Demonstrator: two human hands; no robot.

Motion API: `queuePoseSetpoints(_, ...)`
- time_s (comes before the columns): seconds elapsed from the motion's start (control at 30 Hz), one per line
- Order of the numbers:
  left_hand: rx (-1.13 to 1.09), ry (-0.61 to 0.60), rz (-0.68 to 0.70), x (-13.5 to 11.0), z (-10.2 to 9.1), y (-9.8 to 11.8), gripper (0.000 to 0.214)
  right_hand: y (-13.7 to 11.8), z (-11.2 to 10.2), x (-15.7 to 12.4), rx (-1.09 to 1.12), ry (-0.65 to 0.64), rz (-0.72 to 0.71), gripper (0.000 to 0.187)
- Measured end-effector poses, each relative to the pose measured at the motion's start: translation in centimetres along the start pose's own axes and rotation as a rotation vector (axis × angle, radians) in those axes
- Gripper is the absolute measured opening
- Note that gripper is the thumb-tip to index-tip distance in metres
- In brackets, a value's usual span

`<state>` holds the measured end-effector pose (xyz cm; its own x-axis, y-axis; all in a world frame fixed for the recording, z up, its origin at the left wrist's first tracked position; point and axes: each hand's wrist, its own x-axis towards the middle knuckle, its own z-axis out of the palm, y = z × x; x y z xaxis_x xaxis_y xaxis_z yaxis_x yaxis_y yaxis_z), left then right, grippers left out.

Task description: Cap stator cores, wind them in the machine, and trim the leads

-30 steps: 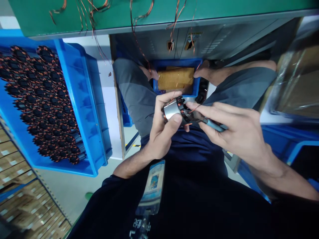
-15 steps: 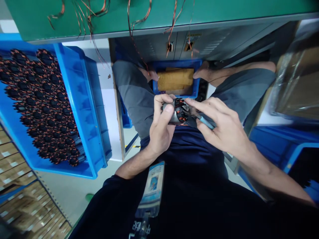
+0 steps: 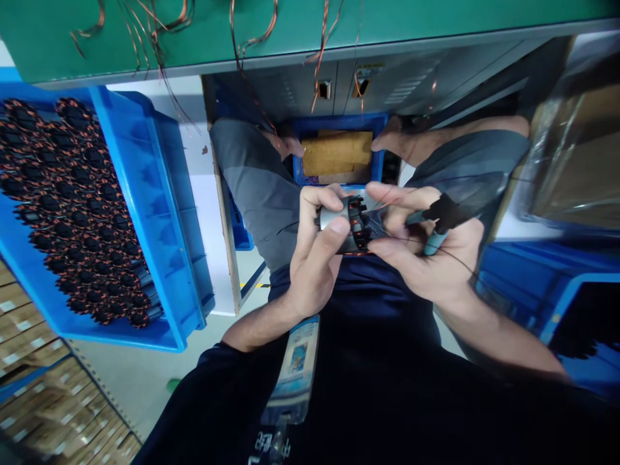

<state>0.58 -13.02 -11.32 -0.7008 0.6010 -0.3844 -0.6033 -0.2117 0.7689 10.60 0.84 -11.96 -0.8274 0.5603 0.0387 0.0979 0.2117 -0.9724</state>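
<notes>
Two bare hands met at the middle of the frame, above the person's dark shirt and a badge hanging at the lower centre. The left hand was closed around a small motor part, its thumb lying across the grey metal shell. The right hand touched the part's wound end with its fingertips and also held a tool with a blue handle, tucked between the fingers. Thin copper wire ran from the part over the right fingers. Beyond the hands, between the person's knees, a small blue bin sat on the floor with brown card inside. At the left of the frame, a large blue tray held rows of similar wound parts. Along the top edge ran a green bench with loose copper strands hanging over it.
</notes>
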Motion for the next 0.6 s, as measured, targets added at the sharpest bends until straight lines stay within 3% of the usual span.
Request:
queuePoseSetpoints(0.13, 0.041, -0.070, -0.039, -0.4, -0.7, -0.6, 0.027, 0.0, 0.6, 1.2, 0.057, -0.016, -0.103, 0.008)
queuePoseSetpoints(0.3, -0.033, -0.092, -0.089, -1.0, -0.4, -0.8, 0.023, -0.1, 1.0, 1.0, -0.052, 0.048, -0.062, 0.017)
queuePoseSetpoints(0.47, -0.054, 0.051, -0.095, -0.6, 1.0, 0.3, 0.025, -0.2, 0.6, 0.4, -0.065, 0.129, -0.053, 0.026)
queuePoseSetpoints(0.6, -0.043, 0.143, -0.049, 0.1, 0.8, 1.1, 0.027, -0.2, -1.5, -0.8, -0.257, -0.036, -0.022, 0.033)
